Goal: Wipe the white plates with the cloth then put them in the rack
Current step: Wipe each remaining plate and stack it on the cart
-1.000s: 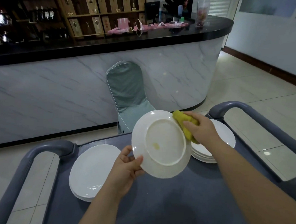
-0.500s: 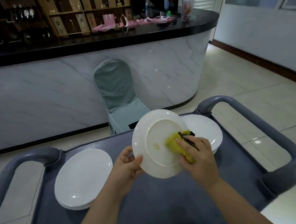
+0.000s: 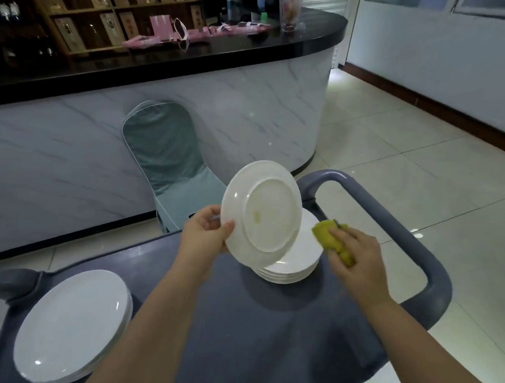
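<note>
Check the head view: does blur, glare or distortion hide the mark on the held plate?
Head view: plate sharp, its yellowish mark shows, no glare there; right hand and cloth slightly motion-blurred; wide-angle warp at the edges; small glints on the left stack.

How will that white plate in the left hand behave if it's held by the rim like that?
The plate looks rigid and glossy, so it is likely slippery. The left hand pinches only its rim, so that grip may slip. It seems ceramic and would probably break if dropped onto the stack below.
</note>
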A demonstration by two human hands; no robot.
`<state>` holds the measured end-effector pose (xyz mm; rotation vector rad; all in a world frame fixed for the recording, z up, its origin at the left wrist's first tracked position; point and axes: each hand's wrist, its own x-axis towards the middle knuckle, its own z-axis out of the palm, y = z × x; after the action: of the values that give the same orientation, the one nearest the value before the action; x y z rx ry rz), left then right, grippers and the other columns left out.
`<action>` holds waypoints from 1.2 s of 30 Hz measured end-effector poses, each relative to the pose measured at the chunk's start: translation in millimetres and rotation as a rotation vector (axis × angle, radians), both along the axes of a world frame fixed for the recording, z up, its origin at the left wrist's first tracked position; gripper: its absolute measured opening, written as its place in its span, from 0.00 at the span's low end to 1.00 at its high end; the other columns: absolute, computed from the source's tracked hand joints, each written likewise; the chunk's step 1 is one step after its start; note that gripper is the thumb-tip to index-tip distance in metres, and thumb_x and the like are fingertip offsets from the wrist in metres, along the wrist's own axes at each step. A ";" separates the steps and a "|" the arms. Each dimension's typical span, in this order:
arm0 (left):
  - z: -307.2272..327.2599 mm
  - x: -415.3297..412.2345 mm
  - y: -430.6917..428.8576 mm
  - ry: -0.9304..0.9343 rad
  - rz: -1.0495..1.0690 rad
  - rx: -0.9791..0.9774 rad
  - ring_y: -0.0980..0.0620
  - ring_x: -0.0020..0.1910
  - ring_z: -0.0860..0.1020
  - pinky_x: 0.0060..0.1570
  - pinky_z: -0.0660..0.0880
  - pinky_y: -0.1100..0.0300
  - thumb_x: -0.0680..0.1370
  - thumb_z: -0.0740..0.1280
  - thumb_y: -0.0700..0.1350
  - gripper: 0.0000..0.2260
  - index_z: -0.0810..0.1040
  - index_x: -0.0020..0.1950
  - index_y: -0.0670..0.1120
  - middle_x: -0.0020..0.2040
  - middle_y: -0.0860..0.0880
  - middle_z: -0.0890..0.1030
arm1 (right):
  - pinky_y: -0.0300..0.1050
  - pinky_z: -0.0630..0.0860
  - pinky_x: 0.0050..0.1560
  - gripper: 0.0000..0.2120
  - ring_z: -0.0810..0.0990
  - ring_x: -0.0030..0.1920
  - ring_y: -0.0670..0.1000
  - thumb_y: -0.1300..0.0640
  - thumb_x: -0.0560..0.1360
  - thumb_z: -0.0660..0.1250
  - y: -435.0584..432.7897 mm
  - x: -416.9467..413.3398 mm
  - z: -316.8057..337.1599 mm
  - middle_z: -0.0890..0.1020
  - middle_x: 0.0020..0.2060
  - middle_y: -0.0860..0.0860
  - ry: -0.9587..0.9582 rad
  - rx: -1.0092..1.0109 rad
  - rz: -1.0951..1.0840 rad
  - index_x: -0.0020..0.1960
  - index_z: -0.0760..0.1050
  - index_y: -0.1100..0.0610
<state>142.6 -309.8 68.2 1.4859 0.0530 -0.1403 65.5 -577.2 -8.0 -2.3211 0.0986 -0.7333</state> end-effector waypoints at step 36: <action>-97.0 -51.0 -17.7 -0.449 0.167 1.252 0.42 0.45 0.79 0.44 0.73 0.49 0.66 0.78 0.43 0.12 0.84 0.48 0.47 0.42 0.48 0.81 | 0.38 0.63 0.60 0.21 0.71 0.57 0.51 0.55 0.70 0.69 66.7 41.0 -4.5 0.78 0.59 0.50 0.105 -0.003 0.440 0.63 0.79 0.52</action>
<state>91.6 -327.4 -28.8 2.7131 -0.1248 0.4534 106.5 -510.5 -12.5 -2.2689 -0.3556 -0.3889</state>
